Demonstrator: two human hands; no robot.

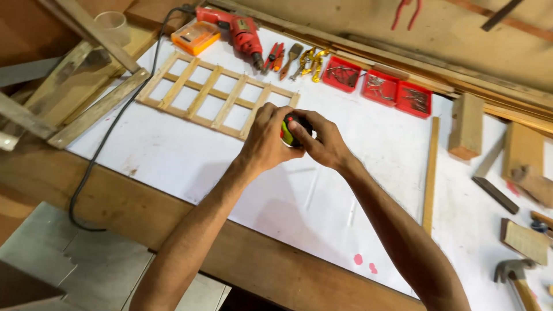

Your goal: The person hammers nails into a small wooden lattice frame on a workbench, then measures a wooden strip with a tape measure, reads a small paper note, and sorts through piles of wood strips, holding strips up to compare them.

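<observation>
Both hands are wrapped around the same thing: left hand (266,138) and right hand (324,140) are closed on a small yellow-green and black tape measure case (290,130), held just above the white-topped counter (173,155). Left fingers curl over its left side and the right thumb and fingers pinch it from the right, so only a slice of the case shows between them.

My guess on handling: it's a compact hard plastic shell, stiff, a bit dense for its size but easy one-handed. It should be grippy enough unless your palms are sweaty. Best hold looks like across the flat sides, since the rounded edge would roll. I can't see any blade pulled out.

Just beyond the left hand's knuckles lies a pale slatted wooden lattice frame (216,95), flat on the counter. Off to the right of the right hand there's a long thin wooden strip (430,173). Farther out past the fingers sit three red plastic trays of small hardware (380,86), and past the lattice a red corded power drill (239,31).
</observation>
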